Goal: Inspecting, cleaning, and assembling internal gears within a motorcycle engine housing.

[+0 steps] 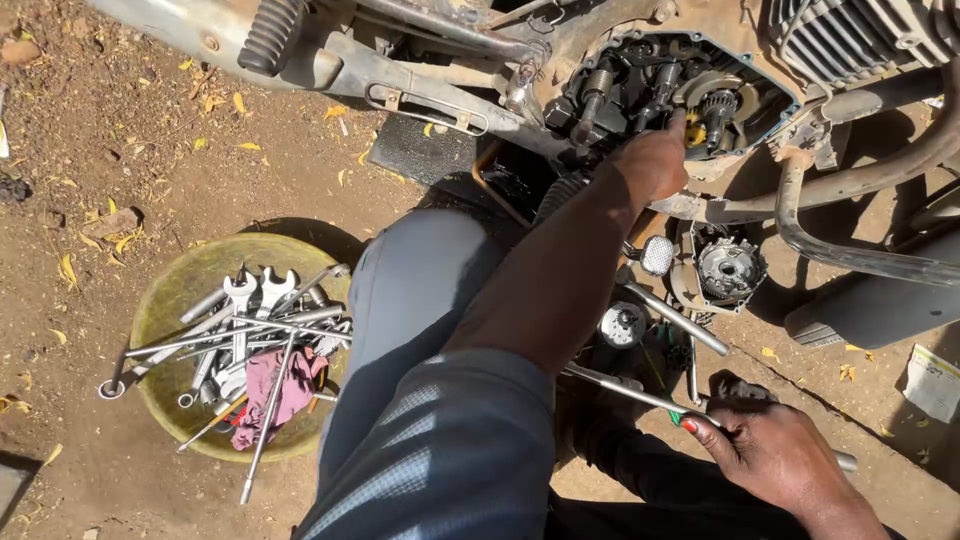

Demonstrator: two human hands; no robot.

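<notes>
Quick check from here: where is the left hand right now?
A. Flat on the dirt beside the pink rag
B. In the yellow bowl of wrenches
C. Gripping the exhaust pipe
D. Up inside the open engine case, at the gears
D: the left hand reaches into the open engine case with its fingers at the gears, while the right hand holds a long tool low down; the yellow bowl of wrenches sits apart.

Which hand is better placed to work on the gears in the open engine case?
Left. The left hand is up at the open engine case, with its fingertips right by the gear. The right hand is low near the ground, closed on a red-and-green-handled tool, well away from the case.
</notes>
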